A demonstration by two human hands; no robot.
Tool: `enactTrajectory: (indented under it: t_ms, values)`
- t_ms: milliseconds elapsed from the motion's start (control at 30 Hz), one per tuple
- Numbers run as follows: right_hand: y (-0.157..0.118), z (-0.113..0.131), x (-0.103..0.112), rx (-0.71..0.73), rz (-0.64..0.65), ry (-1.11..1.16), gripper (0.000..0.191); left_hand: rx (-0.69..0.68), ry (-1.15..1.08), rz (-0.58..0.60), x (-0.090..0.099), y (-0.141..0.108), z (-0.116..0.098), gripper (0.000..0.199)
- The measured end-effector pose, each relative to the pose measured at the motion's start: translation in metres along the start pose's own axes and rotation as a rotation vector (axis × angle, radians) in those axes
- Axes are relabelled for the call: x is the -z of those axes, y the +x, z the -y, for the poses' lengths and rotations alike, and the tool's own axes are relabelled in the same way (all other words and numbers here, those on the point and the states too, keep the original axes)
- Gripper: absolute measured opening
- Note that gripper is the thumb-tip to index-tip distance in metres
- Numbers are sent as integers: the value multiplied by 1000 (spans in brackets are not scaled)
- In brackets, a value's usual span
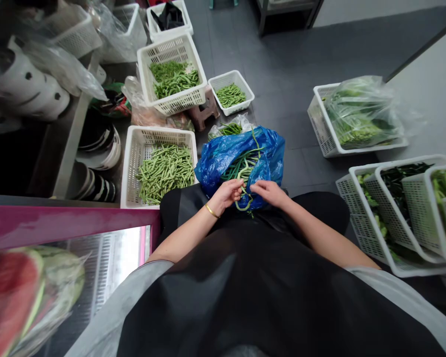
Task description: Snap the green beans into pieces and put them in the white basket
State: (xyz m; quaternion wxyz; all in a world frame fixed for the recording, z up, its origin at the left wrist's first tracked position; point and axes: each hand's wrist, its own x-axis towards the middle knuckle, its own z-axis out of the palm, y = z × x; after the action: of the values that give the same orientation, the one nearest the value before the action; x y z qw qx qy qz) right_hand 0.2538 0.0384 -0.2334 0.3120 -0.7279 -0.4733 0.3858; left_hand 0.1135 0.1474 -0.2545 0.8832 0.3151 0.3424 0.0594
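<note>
Left hand: My left hand, a gold bangle at its wrist, pinches a long green bean that curls below my fingers.
Right hand: My right hand curls just beside it; I cannot tell whether its fingertips grip anything.
Blue bag: Beneath my hands, the open blue plastic bag holds more long beans.
Left basket: Short bean pieces lie in a white basket beside my knee.
Floor: Beyond the bag, a small white basket holds more green pieces.
</note>
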Motion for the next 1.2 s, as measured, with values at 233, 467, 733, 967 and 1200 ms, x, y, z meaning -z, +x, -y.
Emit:
enactTrajectory:
  t_ms: [233,467,733,967,1200]
  values:
    - [4,7,-18,85,222,213,35,-59,35,-29,-4,-7,-4,27]
    - [-3,2,-26,-141,-62,693,30,-222,-138,-63,-9,-6,-17,20]
    - [13,-3,-5,-280,-66,656,34,-38,58,175,5,-29,-7,28]
    - [43,21,18,-368,89,857,36,10,150,171,0,-39,-11,25]
    - [44,22,22,-182,-156,875,28,78,138,187,4,-37,-12,27]
